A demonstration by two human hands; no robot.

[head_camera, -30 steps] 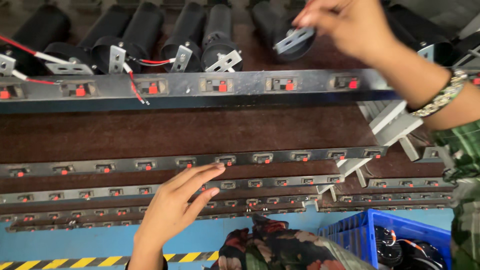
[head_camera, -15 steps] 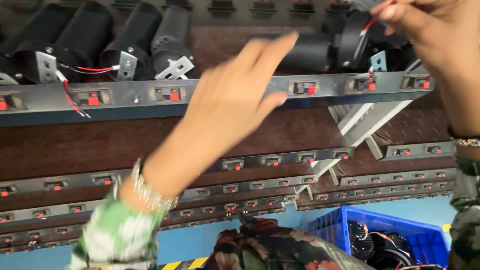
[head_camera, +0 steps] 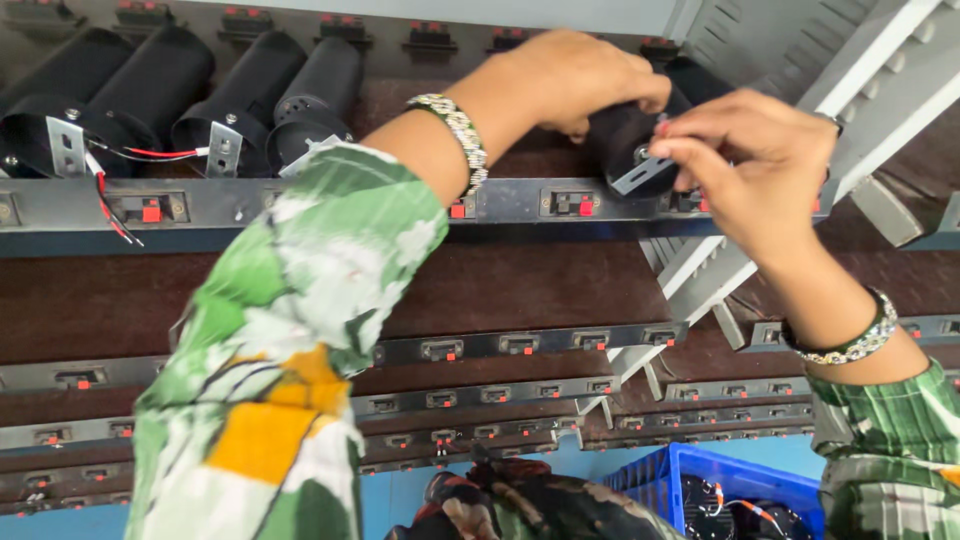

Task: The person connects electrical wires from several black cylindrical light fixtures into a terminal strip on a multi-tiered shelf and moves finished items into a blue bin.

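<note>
Both hands are up at a black cylinder (head_camera: 622,135) lying at the back right of a dark brown bench. My left hand (head_camera: 570,80) reaches across from the left and curls over the cylinder's body. My right hand (head_camera: 745,165) pinches the small metal bracket (head_camera: 640,175) on the cylinder's front end. The cylinder rests just behind a long grey metal rail (head_camera: 520,203) with black and red switches.
Several more black cylinders (head_camera: 240,95) with brackets and red and black wires (head_camera: 115,205) lie at the back left. Several thinner grey rails (head_camera: 500,345) with switches lie nearer me. Slotted metal strips (head_camera: 700,270) slant at right. A blue crate (head_camera: 700,480) sits below.
My left hand has risen from the near rails, swept across to the right and closed on the cylinder. My right hand has come down onto its bracket. The view shifted right.
</note>
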